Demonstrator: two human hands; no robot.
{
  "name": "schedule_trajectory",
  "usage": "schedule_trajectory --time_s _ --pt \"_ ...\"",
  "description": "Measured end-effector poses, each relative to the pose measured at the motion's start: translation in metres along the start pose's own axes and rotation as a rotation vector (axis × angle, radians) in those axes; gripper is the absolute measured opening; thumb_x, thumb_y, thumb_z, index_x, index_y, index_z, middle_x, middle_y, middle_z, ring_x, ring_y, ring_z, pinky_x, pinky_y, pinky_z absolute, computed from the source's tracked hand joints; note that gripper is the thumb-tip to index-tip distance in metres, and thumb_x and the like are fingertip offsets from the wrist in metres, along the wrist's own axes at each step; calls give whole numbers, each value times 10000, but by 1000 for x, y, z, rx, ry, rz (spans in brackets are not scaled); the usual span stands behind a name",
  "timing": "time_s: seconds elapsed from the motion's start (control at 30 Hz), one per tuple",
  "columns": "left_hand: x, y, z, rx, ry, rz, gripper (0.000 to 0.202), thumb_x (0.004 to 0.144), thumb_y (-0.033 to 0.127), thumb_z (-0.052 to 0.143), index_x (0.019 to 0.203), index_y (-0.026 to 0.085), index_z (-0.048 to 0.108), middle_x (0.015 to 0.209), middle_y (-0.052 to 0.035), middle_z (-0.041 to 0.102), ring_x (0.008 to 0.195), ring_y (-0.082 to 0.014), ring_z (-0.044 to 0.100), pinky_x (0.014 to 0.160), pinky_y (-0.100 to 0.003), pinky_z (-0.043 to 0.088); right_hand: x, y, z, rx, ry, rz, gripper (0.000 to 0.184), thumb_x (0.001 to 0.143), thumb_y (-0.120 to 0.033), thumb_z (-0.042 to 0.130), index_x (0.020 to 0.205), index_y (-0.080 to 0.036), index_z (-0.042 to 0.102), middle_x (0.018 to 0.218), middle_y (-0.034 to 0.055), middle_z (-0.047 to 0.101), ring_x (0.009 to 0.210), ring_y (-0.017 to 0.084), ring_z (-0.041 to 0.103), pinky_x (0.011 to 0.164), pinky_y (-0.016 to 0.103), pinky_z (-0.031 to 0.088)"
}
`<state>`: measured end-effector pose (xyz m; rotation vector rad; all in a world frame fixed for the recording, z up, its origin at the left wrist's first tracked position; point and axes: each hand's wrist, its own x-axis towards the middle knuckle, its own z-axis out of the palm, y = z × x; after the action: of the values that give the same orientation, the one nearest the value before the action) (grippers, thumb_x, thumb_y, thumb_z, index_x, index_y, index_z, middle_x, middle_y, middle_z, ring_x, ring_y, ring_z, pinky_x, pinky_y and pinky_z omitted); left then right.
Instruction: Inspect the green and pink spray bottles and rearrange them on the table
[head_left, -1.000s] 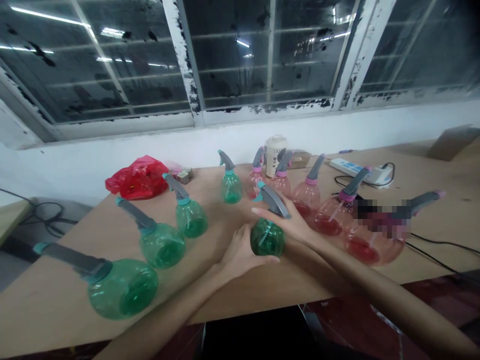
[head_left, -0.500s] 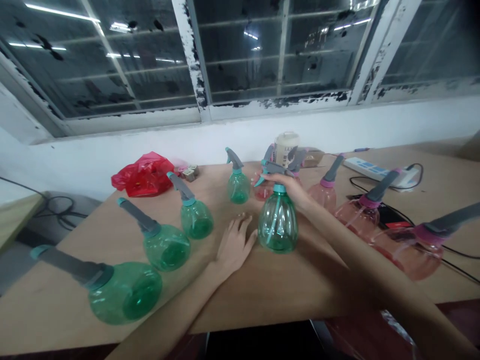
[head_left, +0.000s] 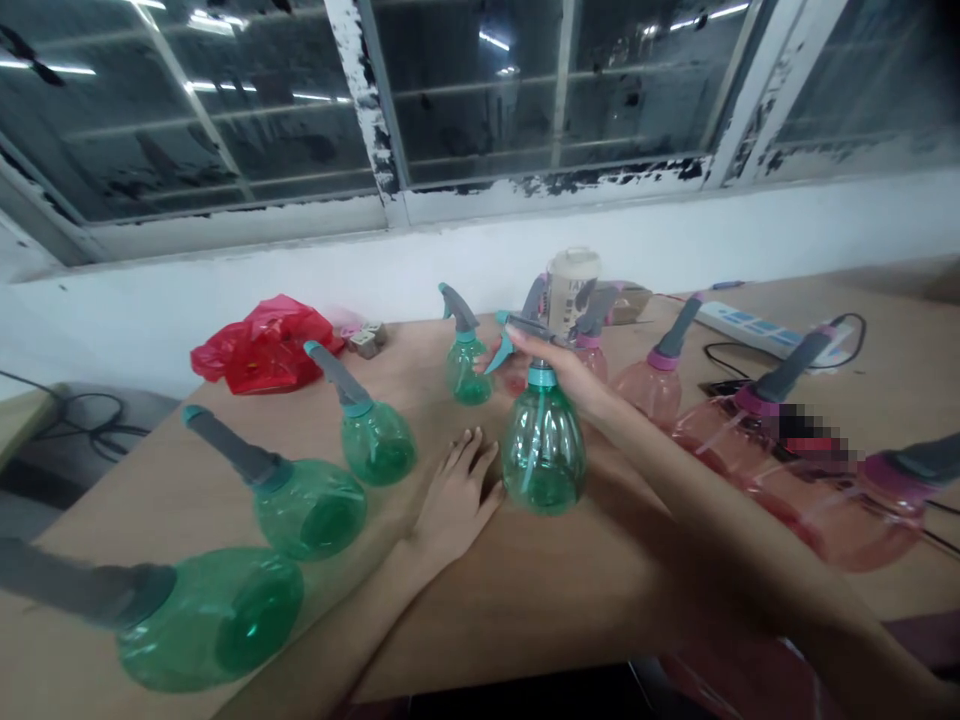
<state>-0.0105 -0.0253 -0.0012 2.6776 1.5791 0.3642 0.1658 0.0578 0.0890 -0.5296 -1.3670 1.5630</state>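
Observation:
My right hand (head_left: 551, 355) is closed around the grey spray head of a clear green spray bottle (head_left: 544, 445), which stands upright with a teal collar and trigger. Whether its base touches the table I cannot tell. My left hand (head_left: 455, 490) lies palm down on the table, fingers spread, just left of that bottle. A green spray bottle (head_left: 469, 365) stands behind my hands. To the left are another green spray bottle (head_left: 379, 445), a nearer one (head_left: 311, 510) and the nearest one (head_left: 210, 620).
Several pink spray bottles (head_left: 649, 390) line the right side. A lidded cup (head_left: 571, 290) stands at the back beneath the window. On the left lies a red plastic bag (head_left: 266, 345) beside small blocks (head_left: 365, 340). A white power strip (head_left: 765, 333) with black cables lies at the back right.
The view has shifted a little, so most things sit slightly farther out in the picture. My right hand still holds the green bottle, and my left hand still rests flat.

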Motion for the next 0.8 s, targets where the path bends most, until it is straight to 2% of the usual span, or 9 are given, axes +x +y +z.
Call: schedule_trajectory --time_s 0.13,0.23,0.33,0.43,0.53,0.67,0.8 --pt "0 -4 1 -51 12 53 437 858 194 466 1292 148 436 1442 -153 365 1365 -274 262 1088 -513 270 1 19 8 116 22 26 309 774 -513 600 738 -209 637 710 11 668 693 182 656 787 363 501" --pt "0 -5 -1 -57 -3 80 457 826 144 482 1281 149 444 1429 -159 382 1363 -285 265 1089 -517 267 1 33 11 134 52 78 329 745 -515 625 660 -197 608 598 -10 619 577 170 631 732 364 509" --pt "1 -5 -3 -44 -10 99 453 839 155 475 1290 161 437 1431 -147 383 1367 -277 256 1093 -511 261 -2 33 12 106 74 130 343 723 -531 635 652 -199 594 558 -17 599 543 164 611 684 357 516" --pt "2 -3 -3 -17 -13 73 441 875 214 453 1303 113 426 1436 -182 359 1361 -298 262 1086 -510 274 -8 20 15 72 -54 140 335 749 -528 609 698 -197 618 625 6 643 663 184 641 743 366 515" --pt "3 -1 -4 9 -25 26 447 899 259 426 1314 94 418 1433 -190 361 1349 -309 287 1078 -502 291 -12 5 18 -28 -181 49 273 791 -454 597 731 -194 655 781 21 686 854 186 643 899 367 461" --pt "4 0 -5 15 -45 25 433 890 229 433 1308 118 425 1423 -159 389 1355 -282 282 1092 -479 274 -13 -2 17 -101 -109 -4 175 789 -381 624 810 -217 682 926 17 693 977 178 615 966 357 420" --pt "4 0 -5 7 -45 14 450 877 229 451 1306 96 420 1417 -176 392 1347 -284 297 1091 -474 276 -9 3 11 -81 -49 -5 197 776 -396 636 878 -236 687 957 21 687 984 189 612 956 378 434"
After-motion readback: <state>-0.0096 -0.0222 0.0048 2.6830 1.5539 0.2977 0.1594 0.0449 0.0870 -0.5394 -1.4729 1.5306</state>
